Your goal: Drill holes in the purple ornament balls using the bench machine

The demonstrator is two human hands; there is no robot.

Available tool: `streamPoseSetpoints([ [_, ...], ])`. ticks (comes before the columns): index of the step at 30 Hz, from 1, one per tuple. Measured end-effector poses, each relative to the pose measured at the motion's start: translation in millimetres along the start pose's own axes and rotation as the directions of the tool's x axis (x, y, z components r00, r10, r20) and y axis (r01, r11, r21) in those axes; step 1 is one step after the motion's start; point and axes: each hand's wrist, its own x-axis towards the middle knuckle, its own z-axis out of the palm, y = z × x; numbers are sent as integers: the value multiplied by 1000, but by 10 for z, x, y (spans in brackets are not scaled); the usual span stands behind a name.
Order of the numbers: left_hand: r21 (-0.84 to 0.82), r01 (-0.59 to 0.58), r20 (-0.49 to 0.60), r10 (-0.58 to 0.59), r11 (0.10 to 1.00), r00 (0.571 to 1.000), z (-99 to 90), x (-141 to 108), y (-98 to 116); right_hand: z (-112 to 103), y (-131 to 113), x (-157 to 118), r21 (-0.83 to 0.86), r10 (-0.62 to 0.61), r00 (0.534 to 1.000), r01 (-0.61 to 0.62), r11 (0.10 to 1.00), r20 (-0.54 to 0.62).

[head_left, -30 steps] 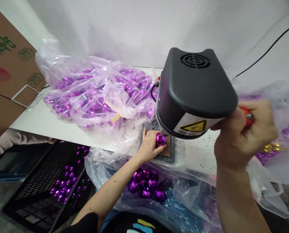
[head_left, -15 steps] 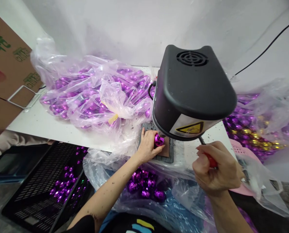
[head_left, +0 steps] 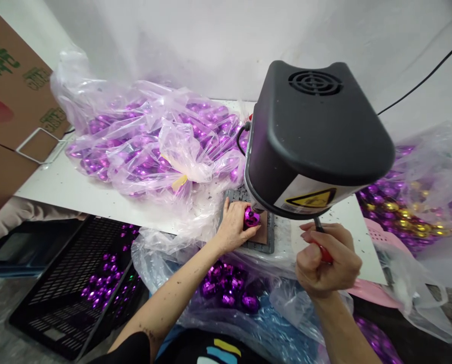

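Note:
My left hand grips a shiny purple ball from its left side, on the grey base plate below the black machine head. The ball's upper edge touches or nearly touches a metal part under the head. Wrapped round the red knob of the machine's lever is my right hand, to the right of the plate. More purple balls lie in clear plastic near my lap.
Tied clear bags of purple balls cover the table. At the left are a cardboard box and a black crate. A pink basket and bagged purple and gold balls are at the right.
The view has shifted slightly, with the machine head appearing larger and further right. My right hand has moved a little left relative to the machine, still on the knob. My left hand keeps its hold.

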Motion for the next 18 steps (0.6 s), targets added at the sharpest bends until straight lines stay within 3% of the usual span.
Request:
streamPoseSetpoints([
  [7,3,-9,-20,9,1000,1000,-3,-2,11,195,128,-134,-41,-21,1000,22,999,14],
  [10,1,-4,-2,4,1000,1000,-16,-7,19,107,101,-79,-35,-19,999,20,999,44],
  [12,4,-7,1,7,1000,1000,-20,-4,19,-21,35,89,-45,-10,999,12,999,49],
  [15,5,-8,-8,8,1000,1000,-14,14,19,-156,-78,539,-103,53,997,-58,993,-56],
  [18,-27,3,-15,-4,1000,1000,-33,18,56,-124,-126,1032,30,204,976,-202,979,-79],
])
